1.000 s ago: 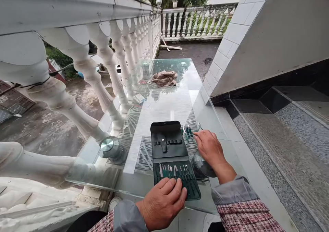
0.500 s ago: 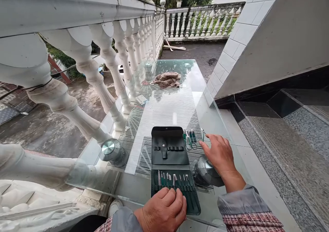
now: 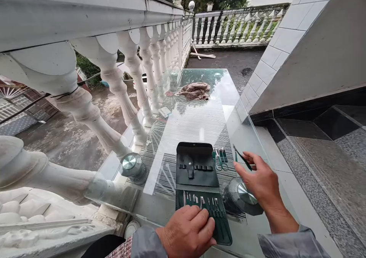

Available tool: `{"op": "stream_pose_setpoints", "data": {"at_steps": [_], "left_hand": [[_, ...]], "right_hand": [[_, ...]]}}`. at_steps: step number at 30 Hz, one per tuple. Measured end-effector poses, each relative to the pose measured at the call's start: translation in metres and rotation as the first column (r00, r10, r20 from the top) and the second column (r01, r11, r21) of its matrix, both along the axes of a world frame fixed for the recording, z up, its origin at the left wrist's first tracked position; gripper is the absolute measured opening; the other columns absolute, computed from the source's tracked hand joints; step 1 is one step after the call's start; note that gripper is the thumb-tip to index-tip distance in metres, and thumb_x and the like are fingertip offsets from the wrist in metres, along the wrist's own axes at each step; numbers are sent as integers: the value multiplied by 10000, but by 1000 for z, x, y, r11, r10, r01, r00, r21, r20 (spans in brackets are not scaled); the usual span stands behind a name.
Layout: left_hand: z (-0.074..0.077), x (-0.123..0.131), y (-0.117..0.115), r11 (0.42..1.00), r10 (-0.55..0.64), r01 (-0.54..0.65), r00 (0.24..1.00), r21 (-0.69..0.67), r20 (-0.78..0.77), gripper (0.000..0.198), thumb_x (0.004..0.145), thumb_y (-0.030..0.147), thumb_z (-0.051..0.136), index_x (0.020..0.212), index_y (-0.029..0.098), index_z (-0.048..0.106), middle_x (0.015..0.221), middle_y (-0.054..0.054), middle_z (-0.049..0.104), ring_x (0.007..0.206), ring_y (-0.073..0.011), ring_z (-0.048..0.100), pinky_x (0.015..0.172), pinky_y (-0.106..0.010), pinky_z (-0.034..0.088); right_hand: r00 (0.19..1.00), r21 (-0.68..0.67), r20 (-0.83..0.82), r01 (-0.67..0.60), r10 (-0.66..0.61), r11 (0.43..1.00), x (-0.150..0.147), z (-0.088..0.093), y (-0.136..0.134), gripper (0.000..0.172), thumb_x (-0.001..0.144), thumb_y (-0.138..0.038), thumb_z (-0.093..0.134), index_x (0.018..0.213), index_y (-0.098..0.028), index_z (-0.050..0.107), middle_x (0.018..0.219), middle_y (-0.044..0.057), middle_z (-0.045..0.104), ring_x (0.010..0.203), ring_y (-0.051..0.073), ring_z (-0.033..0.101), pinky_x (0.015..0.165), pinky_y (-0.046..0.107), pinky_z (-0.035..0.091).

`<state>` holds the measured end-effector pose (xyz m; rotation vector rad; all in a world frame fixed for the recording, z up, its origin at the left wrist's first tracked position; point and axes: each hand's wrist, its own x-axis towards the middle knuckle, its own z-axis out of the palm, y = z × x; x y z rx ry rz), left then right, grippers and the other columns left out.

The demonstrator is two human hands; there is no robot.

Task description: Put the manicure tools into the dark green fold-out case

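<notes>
The slim tool [image 3: 242,157] was pinched between thumb and fingertips of the right hand [image 3: 261,181], grip closed on its lower end, tip pointing up and away, raised off the glass counter [image 3: 200,117]. Just left of that grip lay the loose scissors and clippers [image 3: 220,157]; further left, the open case [image 3: 197,172]. The left hand [image 3: 188,231] rested on the case's near tool row, fingers curled; whether its grip held any piece could not be told. Far beyond both grips lay a cloth [image 3: 196,91], with the balustrade [image 3: 114,79] to the left.
</notes>
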<state>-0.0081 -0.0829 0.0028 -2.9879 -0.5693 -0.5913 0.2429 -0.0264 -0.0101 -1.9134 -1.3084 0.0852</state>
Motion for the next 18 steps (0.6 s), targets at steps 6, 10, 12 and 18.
{"op": "stream_pose_setpoints", "data": {"at_steps": [6, 10, 12, 18], "left_hand": [[4, 1, 14, 993, 114, -107, 985, -57, 130, 237, 900, 208, 413, 1082, 107, 527, 1007, -115, 621, 898, -174, 572, 811, -322, 504], [-8, 4, 17, 987, 161, -160, 983, -23, 86, 269, 884, 227, 451, 1116, 109, 523, 1135, -140, 590, 1044, -209, 542, 908, -366, 470], [-12, 6, 17, 983, 183, -182, 983, -30, 24, 329, 882, 284, 472, 1159, 109, 504, 1227, -157, 540, 1133, -237, 495, 946, -393, 444], [-14, 7, 18, 968, 226, -232, 971, -93, -71, 460, 849, 385, 532, 1231, 138, 465, 1324, -157, 464, 1204, -278, 442, 983, -438, 397]], "right_hand": [[931, -16, 71, -357, 357, 934, -34, 6, -26, 277, 727, -345, 559, 974, -223, 589, 969, 55, 651, 923, 219, 576, 829, 372, 459], [879, -98, 113, -454, 463, 886, -41, 4, -38, 206, 719, -270, 556, 916, -225, 595, 943, 49, 652, 913, 215, 575, 816, 371, 465], [866, -127, 132, -467, 482, 875, -42, 4, -43, 202, 715, -250, 558, 911, -224, 595, 938, 49, 647, 909, 215, 572, 805, 368, 466], [874, -130, 216, -416, 435, 900, -49, 1, -45, 160, 732, -233, 571, 886, -195, 594, 932, 70, 626, 912, 228, 547, 805, 377, 451]]}}
